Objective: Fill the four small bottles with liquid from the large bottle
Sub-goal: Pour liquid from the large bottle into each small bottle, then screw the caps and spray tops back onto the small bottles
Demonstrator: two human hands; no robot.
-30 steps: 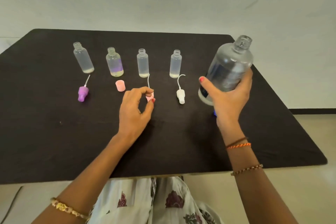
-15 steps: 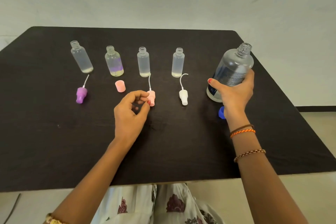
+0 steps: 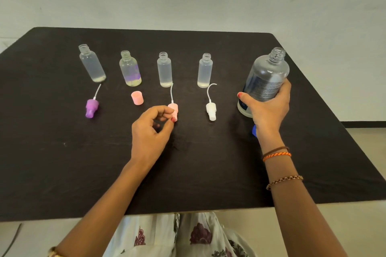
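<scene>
The large bottle (image 3: 264,81) stands uncapped at the right end of the black table (image 3: 62,173), base on the surface or very close to it, and is wrapped at its lower body by the right hand (image 3: 269,108), thumb on the near face and fingers curled round the far side. The four small bottles (image 3: 164,69) stand upright and open in a row toward the back of the table, each well apart from its neighbour and each showing only a shallow layer of liquid at the bottom. The left hand (image 3: 150,131) hovers over the table with fingers loosely curled beside the pink spray cap (image 3: 174,110); whether the fingertips touch or pinch the cap cannot be determined. The large bottle is clear rigid plastic and appears mostly empty, so it is judged light and easy to tilt with one hand, though the smooth wall may slip if wet. The recommended grip is the labelled mid-body, leaving the neck free for pouring. The small bottles are judged light and easily toppled, with narrow mouths; each should be steadied at the lower body during pouring. A blue cap (image 3: 254,130) lies partly hidden behind the right wrist.
</scene>
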